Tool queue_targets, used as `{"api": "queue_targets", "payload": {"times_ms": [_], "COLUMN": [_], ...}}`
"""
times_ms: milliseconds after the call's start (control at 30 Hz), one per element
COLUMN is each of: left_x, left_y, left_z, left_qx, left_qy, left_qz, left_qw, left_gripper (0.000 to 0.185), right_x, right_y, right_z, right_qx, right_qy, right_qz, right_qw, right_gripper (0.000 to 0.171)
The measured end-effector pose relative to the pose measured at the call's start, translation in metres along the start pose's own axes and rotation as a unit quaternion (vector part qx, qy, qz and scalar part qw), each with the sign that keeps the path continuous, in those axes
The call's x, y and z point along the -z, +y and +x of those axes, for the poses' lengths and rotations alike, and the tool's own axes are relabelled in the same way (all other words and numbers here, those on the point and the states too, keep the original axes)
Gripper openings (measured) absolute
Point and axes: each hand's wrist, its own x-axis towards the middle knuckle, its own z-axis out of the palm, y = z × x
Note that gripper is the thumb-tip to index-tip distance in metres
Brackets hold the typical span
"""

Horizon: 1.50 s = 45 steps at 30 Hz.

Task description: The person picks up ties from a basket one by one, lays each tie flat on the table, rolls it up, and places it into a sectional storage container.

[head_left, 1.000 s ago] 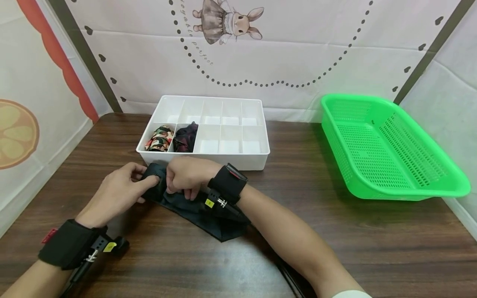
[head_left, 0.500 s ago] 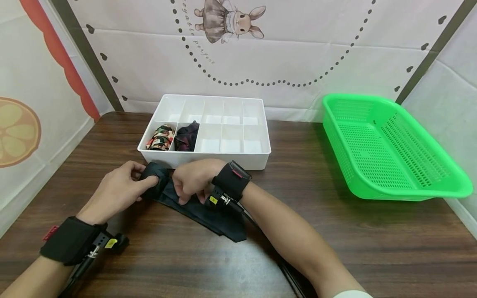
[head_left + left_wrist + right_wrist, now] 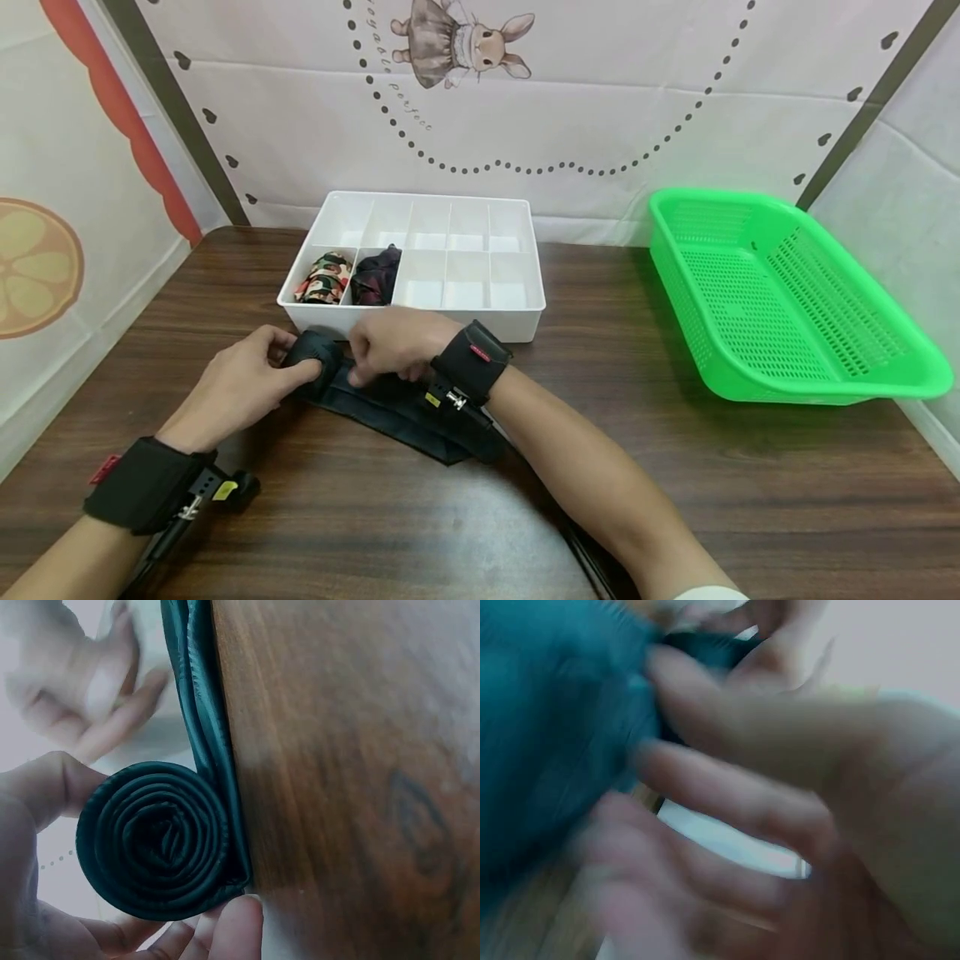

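Now we see both hands working at a dark rolled cloth (image 3: pixel 315 354) on the wooden table (image 3: pixel 675 483), just in front of the white divided organiser box (image 3: pixel 420 312). Our left hand (image 3: pixel 240 387) curls round the rolled end, thumb on one side and fingertips on the other; the left wrist view shows the roll (image 3: pixel 154 840) end-on as a tight spiral, with its loose tail (image 3: pixel 199 697) running away along the table edge. Our right hand (image 3: pixel 393 342) rests on the unrolled part of the cloth (image 3: pixel 405 417), just beside the roll, fingers bent down onto the fabric; the right wrist view is too blurred for us to tell whether those fingers pinch it or only press.

Inside the box, the near-left compartment holds a rolled floral-patterned cloth (image 3: pixel 324 279) and the one next to it a dark rolled cloth with reddish markings (image 3: pixel 375 279). A green perforated basket (image 3: pixel 787 300) stands well apart on the right side of the table. Behind, the backdrop carries a rabbit in a dress (image 3: pixel 465 42) and curved script (image 3: pixel 401 96), of which we can make out only the word "perfect". Each wrist strap (image 3: pixel 472 362) bears a small red tag whose writing is too small to read.
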Motion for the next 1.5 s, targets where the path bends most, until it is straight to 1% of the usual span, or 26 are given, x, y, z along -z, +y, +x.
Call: {"api": "queue_targets", "payload": {"times_ms": [100,133,200,267,333,400,467,533,600,667,767,900,1000,1100,1200,1233,1267,1333,1500], "left_x": [-0.002,-0.002,-0.004,-0.005,-0.007,-0.008,-0.008,-0.007,-0.005,-0.005,-0.007,-0.012,-0.013,-0.011,-0.01,-0.01,-0.011,-0.013,-0.016], "left_y": [0.0,0.0,0.0,0.001,0.002,0.005,0.007,0.008,0.008,0.008,0.009,0.013,0.016,0.016,0.016,0.016,0.017,0.018,0.02], "left_z": [0.0,0.0,0.0,-0.001,-0.001,-0.002,-0.003,-0.003,-0.004,-0.004,-0.006,-0.008,-0.009,-0.008,-0.006,-0.006,-0.007,-0.008,-0.01], "left_qx": [-0.024,-0.034,-0.053,-0.068,-0.076,-0.078,-0.07,-0.057,-0.042,-0.034,-0.047,-0.09,-0.101,-0.083,-0.059,-0.052,-0.05,-0.057,-0.095], "left_qy": [0.007,0.01,0.014,0.014,0.015,0.011,0.003,-0.011,-0.026,-0.035,-0.023,0.001,-0.003,-0.029,-0.062,-0.07,-0.071,-0.06,-0.002], "left_qz": [0.014,0.018,0.021,0.018,0.014,0.01,0.012,0.007,-0.004,-0.018,-0.022,-0.009,-0.01,-0.017,-0.041,-0.051,-0.057,-0.055,-0.012], "left_qw": [0.9996,0.9992,0.9983,0.9974,0.9969,0.9968,0.9974,0.9983,0.9988,0.9987,0.9984,0.9959,0.9949,0.996,0.9955,0.9949,0.9946,0.995,0.9954], "left_gripper": [0.066,0.066,0.064,0.063,0.063,0.066,0.07,0.074,0.075,0.071,0.064,0.063,0.066,0.068,0.068,0.068,0.068,0.067,0.069], "right_x": [-0.004,-0.005,-0.01,-0.014,-0.017,-0.019,-0.018,-0.016,-0.013,-0.01,-0.006,-0.005,-0.004,-0.001,0.003,0.005,0.005,0.006,0.002], "right_y": [-0.004,-0.005,-0.008,-0.009,-0.008,-0.006,-0.004,-0.003,-0.002,-0.002,-0.004,-0.007,-0.007,-0.005,-0.003,-0.003,-0.004,-0.005,-0.01], "right_z": [0.002,0.003,0.004,0.006,0.008,0.009,0.01,0.009,0.008,0.006,0.003,0.002,0.003,0.003,0.0,-0.001,-0.002,-0.003,-0.001], "right_qx": [0.028,0.034,0.039,0.038,0.036,0.028,0.017,0.006,-0.005,-0.013,-0.016,-0.005,0.002,-0.001,-0.005,-0.006,-0.006,-0.007,-0.015], "right_qy": [0.084,0.104,0.127,0.134,0.13,0.116,0.096,0.078,0.059,0.044,0.041,0.064,0.068,0.049,0.026,0.019,0.016,0.02,0.031], "right_qz": [0.044,0.055,0.05,0.031,0.014,0.013,0.021,0.032,0.034,0.029,0.023,0.022,0.028,0.042,0.05,0.048,0.044,0.036,0.031], "right_qw": [0.995,0.992,0.99,0.99,0.991,0.993,0.995,0.996,0.998,0.999,0.999,0.998,0.997,0.998,0.998,0.999,0.999,0.999,0.999], "right_gripper": [0.027,0.029,0.031,0.033,0.034,0.034,0.034,0.033,0.032,0.031,0.03,0.034,0.033,0.031,0.032,0.032,0.03,0.028,0.029]}}
